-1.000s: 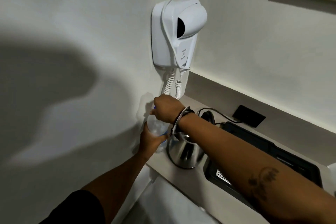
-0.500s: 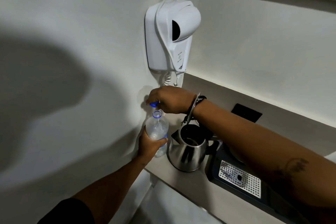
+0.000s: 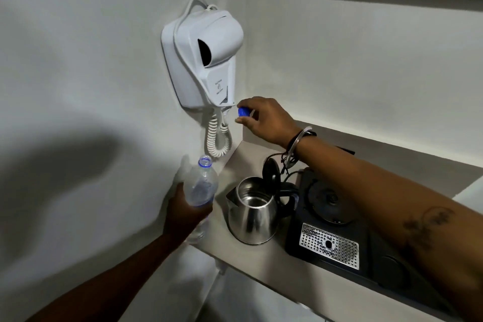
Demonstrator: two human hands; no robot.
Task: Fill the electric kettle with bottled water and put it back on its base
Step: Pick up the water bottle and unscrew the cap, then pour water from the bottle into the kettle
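A steel electric kettle (image 3: 252,213) stands on the counter with its black lid (image 3: 271,172) flipped up, off its round base (image 3: 329,200), which sits on a black tray to its right. My left hand (image 3: 183,213) grips a clear water bottle (image 3: 201,185), upright and uncapped, just left of the kettle. My right hand (image 3: 264,119) is raised above the counter's back corner and pinches the blue bottle cap (image 3: 244,111) between its fingertips.
A white wall-mounted hair dryer (image 3: 202,60) with a coiled cord (image 3: 218,138) hangs right above the bottle. The black tray (image 3: 337,248) has a perforated metal drip plate. The counter edge (image 3: 261,280) runs diagonally; walls close in on the left and behind.
My right hand has unscrewed the blue cap and lifted it up and to the right, away from the bottle. The bottle's mouth is now open. The view has tilted down.
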